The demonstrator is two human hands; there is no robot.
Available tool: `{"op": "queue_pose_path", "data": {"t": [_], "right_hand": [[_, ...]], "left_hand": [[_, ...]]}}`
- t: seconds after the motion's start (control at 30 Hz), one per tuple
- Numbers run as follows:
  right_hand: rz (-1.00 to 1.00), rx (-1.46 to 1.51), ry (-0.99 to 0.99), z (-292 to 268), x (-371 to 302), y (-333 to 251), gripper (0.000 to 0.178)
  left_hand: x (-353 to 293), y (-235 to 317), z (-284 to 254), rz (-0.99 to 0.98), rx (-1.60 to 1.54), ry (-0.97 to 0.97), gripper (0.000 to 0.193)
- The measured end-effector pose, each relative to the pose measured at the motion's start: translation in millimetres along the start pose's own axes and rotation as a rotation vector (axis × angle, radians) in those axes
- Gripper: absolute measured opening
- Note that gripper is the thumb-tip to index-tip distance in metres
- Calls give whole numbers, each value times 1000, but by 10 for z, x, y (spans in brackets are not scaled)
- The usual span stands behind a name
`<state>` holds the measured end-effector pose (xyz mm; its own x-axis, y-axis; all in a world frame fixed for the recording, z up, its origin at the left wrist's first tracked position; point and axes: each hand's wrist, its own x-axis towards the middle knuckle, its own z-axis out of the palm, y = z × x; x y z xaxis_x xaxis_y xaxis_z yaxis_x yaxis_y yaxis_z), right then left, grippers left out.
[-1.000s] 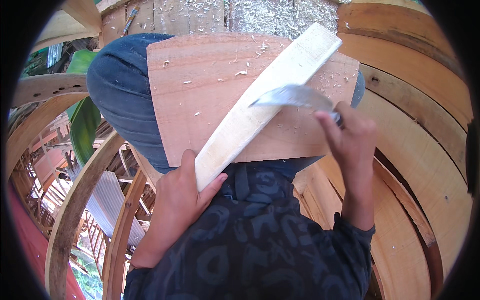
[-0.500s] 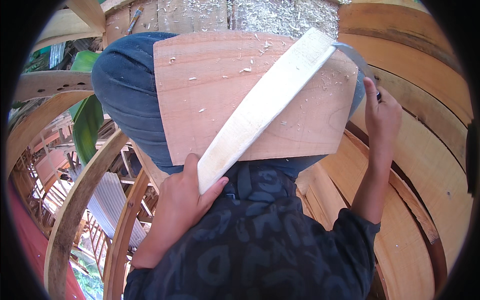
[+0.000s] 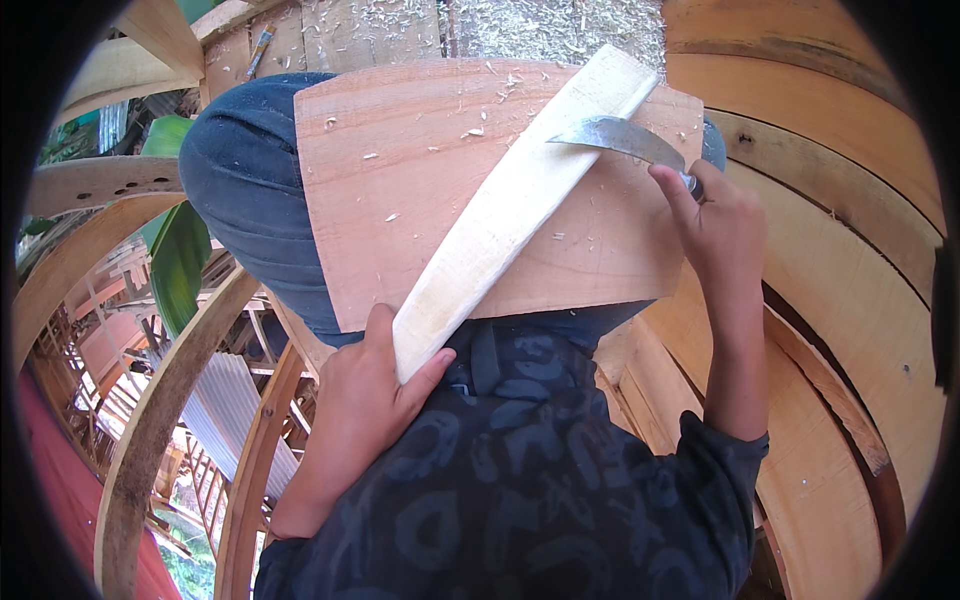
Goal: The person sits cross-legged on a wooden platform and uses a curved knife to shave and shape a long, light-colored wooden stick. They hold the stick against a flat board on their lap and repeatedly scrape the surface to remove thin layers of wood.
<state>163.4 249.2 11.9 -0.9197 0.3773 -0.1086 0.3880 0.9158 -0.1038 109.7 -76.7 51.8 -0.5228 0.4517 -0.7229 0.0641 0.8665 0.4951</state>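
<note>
My left hand (image 3: 375,385) is closed around the near end of a pale, flat piece of wood (image 3: 505,215), thumb on one edge and fingers on the other. The piece slants up to the right across a reddish wooden board (image 3: 400,235) that lies over my lap. In my right hand (image 3: 715,215) is a knife (image 3: 620,138) with a curved blade, gripped by its mostly hidden handle. The blade reaches left over the upper part of the pale wood; whether its edge touches the surface I cannot tell.
Wood shavings (image 3: 560,30) are heaped on the planks beyond my knees, and a few lie on the board. A small brush (image 3: 260,50) rests at the far left. Curved planks (image 3: 820,210) rise on the right; curved ribs (image 3: 170,400) and a green leaf (image 3: 180,265) are on the left.
My right hand has brought the knife left and nearer, from the far edge of the pale wood to over its face. My left hand keeps its hold.
</note>
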Motion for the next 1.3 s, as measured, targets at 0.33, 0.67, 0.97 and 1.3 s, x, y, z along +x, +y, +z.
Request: {"op": "queue_pose_path", "data": {"t": [0.33, 0.67, 0.97, 1.3], "right_hand": [[299, 173, 56, -127, 177, 431, 64], [-4, 99, -10, -60, -97, -158, 62], [304, 240, 63, -140, 161, 422, 62], [-278, 136, -14, -29, -181, -358, 59]], "left_hand": [[-129, -97, -18, -60, -141, -93, 53], [6, 9, -39, -69, -199, -111, 53], [-121, -113, -1, -58, -151, -130, 55], [46, 0, -51, -72, -263, -137, 51]]}}
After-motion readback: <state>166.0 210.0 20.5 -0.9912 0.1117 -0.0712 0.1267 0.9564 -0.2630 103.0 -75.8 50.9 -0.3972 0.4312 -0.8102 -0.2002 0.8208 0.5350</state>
